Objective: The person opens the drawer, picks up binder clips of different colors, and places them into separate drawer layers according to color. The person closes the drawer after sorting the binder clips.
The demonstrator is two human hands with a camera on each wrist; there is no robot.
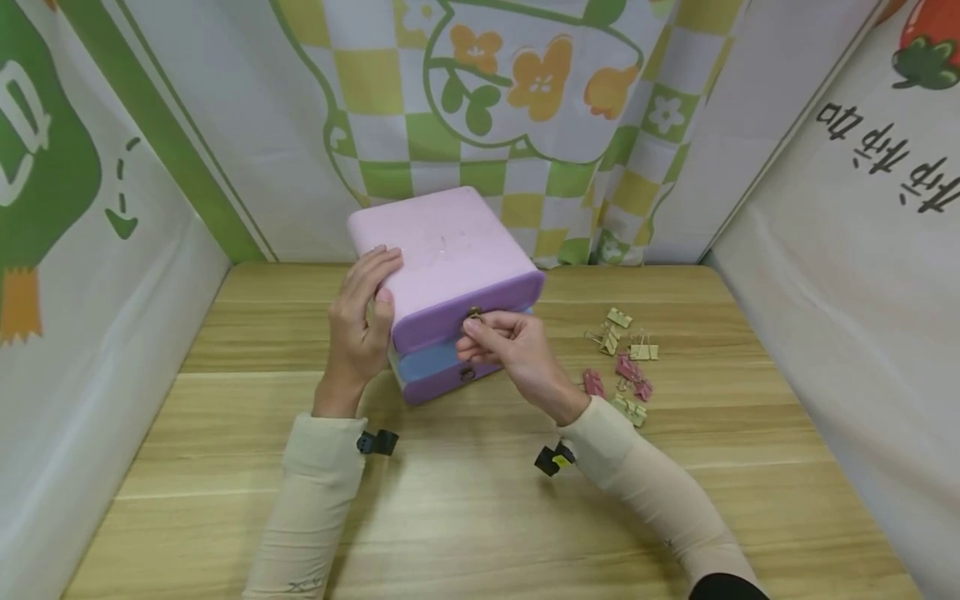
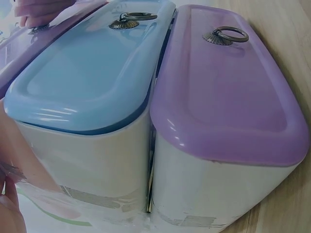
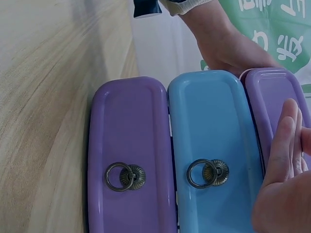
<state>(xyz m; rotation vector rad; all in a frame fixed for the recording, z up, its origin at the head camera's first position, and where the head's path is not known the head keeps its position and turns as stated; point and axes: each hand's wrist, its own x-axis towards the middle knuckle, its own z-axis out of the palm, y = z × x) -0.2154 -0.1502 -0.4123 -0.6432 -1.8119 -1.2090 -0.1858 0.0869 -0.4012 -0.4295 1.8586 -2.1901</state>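
A small drawer box with a pink top stands at the back of the table. Its fronts run from the purple top drawer through the blue middle drawer to the purple bottom drawer, all pushed in. My left hand rests on the box's left upper edge, fingers laid over the top and thumb near the front corner. With thumb and forefinger, my right hand pinches the top drawer's ring pull, mostly hidden by the fingers. Ring pulls hang on the blue drawer and the bottom drawer.
Right of the box, several gold binder clips and pink binder clips lie loose on the wooden table. Behind the box hangs a checked curtain. White printed sheets wall both sides.
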